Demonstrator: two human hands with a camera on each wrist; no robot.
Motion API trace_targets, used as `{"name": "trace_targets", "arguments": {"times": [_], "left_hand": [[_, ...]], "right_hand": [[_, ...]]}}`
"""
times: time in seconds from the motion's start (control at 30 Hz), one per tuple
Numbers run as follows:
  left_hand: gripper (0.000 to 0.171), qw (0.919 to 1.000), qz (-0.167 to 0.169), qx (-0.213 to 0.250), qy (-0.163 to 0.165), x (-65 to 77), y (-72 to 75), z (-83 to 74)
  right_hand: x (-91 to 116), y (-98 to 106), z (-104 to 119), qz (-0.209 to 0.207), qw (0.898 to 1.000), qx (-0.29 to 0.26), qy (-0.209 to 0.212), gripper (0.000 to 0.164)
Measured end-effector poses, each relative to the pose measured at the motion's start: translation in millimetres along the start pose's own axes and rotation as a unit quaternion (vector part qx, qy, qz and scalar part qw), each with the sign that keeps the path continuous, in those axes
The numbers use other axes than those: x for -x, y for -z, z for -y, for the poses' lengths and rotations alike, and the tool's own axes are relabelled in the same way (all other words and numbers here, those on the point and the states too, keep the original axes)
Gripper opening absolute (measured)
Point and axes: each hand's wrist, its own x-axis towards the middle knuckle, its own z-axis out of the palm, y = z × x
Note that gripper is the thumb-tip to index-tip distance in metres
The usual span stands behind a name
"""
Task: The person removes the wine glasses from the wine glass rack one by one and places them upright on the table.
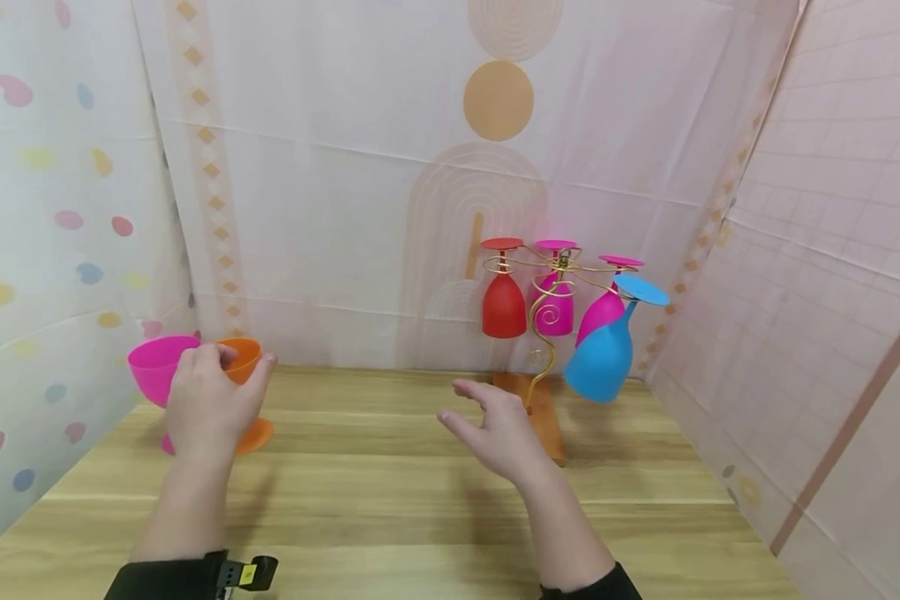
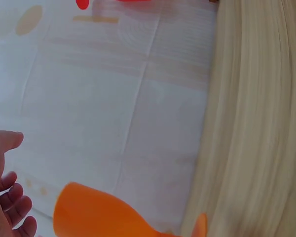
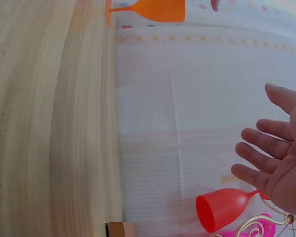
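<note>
"So, what is the left hand point(image 1: 213, 396) doing?"

"It's by the orange cup point(image 1: 245, 358), its thumb spread wide from the fingers. The left wrist view shows a gap between hand and cup, so it isn't gripping that one."

"And the pink cup point(image 1: 150, 367)?"

"Just left of the orange one, both upright on the table point(image 1: 367, 475). Whether a fingertip touches the pink one, I can't tell."

"The right hand point(image 1: 498, 429)?"

"Holding nothing, thumb and fingers spread, near the wooden base point(image 1: 547, 425) of the wire rack point(image 1: 552, 357)."

"What's on that rack?"

"Upside-down cups: a red cup point(image 1: 503, 308), two more pink ones, and a blue cup point(image 1: 602, 358) hanging tilted at the right."
</note>
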Motion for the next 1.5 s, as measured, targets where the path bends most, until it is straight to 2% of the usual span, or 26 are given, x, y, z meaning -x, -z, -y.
{"name": "trace_targets", "arguments": {"times": [0.23, 0.37, 0.57, 0.97, 1.1, 1.27, 1.5], "left_hand": [[0.059, 0.9964, -0.032, 0.014, -0.078, 6.1, -4.4, -14.5], [0.054, 0.994, -0.025, 0.011, -0.106, 10.1, -10.1, -22.3], [0.053, 0.9915, 0.013, 0.017, -0.129, 14.0, -16.2, -29.3], [0.059, 0.9876, 0.076, 0.02, -0.136, 18.3, -24.0, -34.6], [0.061, 0.9853, 0.108, 0.027, -0.13, 17.7, -28.2, -33.7], [0.065, 0.9824, 0.137, 0.035, -0.122, 15.5, -32.3, -30.5], [0.068, 0.9763, 0.187, 0.027, -0.106, 14.4, -35.5, -26.3]], "right_hand": [[-11, 11, 9, -0.036, 0.997, 0.024, 0.066, 0.047], [-18, 20, 15, -0.045, 0.995, 0.033, 0.08, 0.047], [-31, 35, 22, -0.068, 0.989, 0.046, 0.124, 0.046], [-58, 65, 37, -0.105, 0.976, 0.082, 0.173, 0.046], [-69, 73, 44, -0.112, 0.972, 0.099, 0.179, 0.053], [-85, 79, 51, -0.116, 0.967, 0.138, 0.179, 0.063], [-104, 84, 53, -0.116, 0.951, 0.216, 0.189, 0.063]]}}
